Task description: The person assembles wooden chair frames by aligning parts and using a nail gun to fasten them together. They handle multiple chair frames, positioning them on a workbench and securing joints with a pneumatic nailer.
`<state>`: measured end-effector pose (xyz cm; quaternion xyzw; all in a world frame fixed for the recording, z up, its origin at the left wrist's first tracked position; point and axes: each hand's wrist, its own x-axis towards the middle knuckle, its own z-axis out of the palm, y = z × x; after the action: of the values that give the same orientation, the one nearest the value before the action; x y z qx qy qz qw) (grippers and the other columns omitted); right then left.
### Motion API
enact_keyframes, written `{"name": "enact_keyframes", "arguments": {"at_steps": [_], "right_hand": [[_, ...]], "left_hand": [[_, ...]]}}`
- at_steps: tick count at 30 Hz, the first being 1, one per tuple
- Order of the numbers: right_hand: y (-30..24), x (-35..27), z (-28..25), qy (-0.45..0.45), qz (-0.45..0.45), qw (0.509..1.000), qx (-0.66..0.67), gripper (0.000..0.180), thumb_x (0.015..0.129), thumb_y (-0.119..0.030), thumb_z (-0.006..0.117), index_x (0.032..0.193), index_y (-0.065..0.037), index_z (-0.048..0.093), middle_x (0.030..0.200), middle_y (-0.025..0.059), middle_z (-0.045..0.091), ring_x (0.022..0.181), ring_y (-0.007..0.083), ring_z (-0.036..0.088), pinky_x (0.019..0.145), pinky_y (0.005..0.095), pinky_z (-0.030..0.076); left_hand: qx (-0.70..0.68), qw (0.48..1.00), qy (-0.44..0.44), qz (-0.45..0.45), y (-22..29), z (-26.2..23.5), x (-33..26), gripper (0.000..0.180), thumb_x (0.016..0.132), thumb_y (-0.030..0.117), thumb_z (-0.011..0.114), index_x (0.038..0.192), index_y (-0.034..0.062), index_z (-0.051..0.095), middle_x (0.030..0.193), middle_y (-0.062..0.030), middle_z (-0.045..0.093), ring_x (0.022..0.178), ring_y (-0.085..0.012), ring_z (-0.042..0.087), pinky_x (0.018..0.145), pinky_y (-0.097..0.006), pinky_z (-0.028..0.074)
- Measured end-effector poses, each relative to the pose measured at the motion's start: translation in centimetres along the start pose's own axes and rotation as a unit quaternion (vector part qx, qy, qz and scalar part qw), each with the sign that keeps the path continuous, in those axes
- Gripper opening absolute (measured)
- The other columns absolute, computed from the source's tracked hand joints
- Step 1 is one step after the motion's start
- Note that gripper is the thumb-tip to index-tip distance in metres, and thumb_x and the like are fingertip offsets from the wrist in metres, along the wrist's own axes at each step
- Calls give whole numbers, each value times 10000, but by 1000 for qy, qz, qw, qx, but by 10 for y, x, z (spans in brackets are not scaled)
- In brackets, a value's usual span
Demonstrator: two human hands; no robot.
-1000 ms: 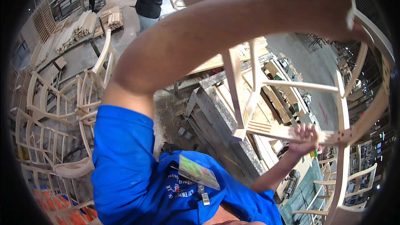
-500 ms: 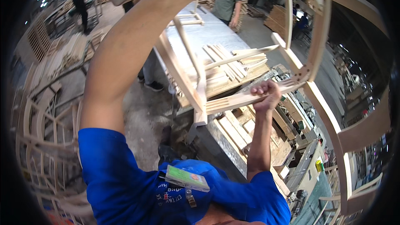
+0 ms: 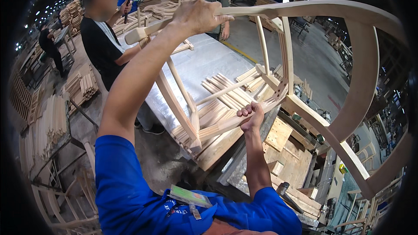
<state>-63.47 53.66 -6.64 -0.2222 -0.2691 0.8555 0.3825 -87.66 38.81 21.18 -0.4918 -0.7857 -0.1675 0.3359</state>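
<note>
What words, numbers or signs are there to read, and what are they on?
Blue shirt: some lettering on the chest, not copied out here.
Green badge: print too small to read.
Red floor mark: too faint to make out.
Wooden chair frame: no lettering visible.

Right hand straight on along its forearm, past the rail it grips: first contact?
Likely the thin wooden rod crossing beyond the rail held by the right hand; depth is unclear in this single view.
</note>
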Motion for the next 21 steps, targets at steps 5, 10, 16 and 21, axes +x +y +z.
{"name": "enact_keyframes", "arguments": {"at_steps": [5, 10, 16, 21], "right_hand": [[19, 27, 10, 35, -12, 999, -25, 120, 922, -191, 516, 835, -128, 464, 654, -4, 386, 552, 152, 410, 561, 382, 430], [22, 45, 23, 51, -16, 998, -21, 120, 931, -208, 520, 864, -114, 486, 677, 11, 396, 563, 159, 414, 551, 389, 432], [15, 58, 17, 104, -15, 994, -21, 95, 938, -168, 543, 876, -109, 503, 673, 19, 401, 557, 172, 423, 544, 409, 435], [15, 61, 27, 125, -30, 991, -25, 136, 928, -128, 561, 815, -111, 486, 665, 13, 413, 552, 168, 443, 540, 421, 453]], "left_hand": [[-65, 993, -89, -48, -30, 44, 22, 671, 945, 771, 441, 1021, 176, 742, 949, -141, 761, 967, -346, 739, 813, -514, 570], [-59, 992, -98, -59, -47, 68, 37, 569, 958, 718, 489, 1076, 216, 729, 968, -83, 756, 973, -306, 734, 829, -484, 553], [-87, 993, -70, -29, -41, 96, 58, 514, 958, 666, 541, 1063, 200, 731, 968, -129, 755, 959, -340, 729, 830, -501, 547], [-71, 995, -69, -6, -44, 133, 82, 483, 961, 622, 519, 1094, 212, 738, 1109, -145, 759, 1096, -369, 706, 895, -491, 539]]}}
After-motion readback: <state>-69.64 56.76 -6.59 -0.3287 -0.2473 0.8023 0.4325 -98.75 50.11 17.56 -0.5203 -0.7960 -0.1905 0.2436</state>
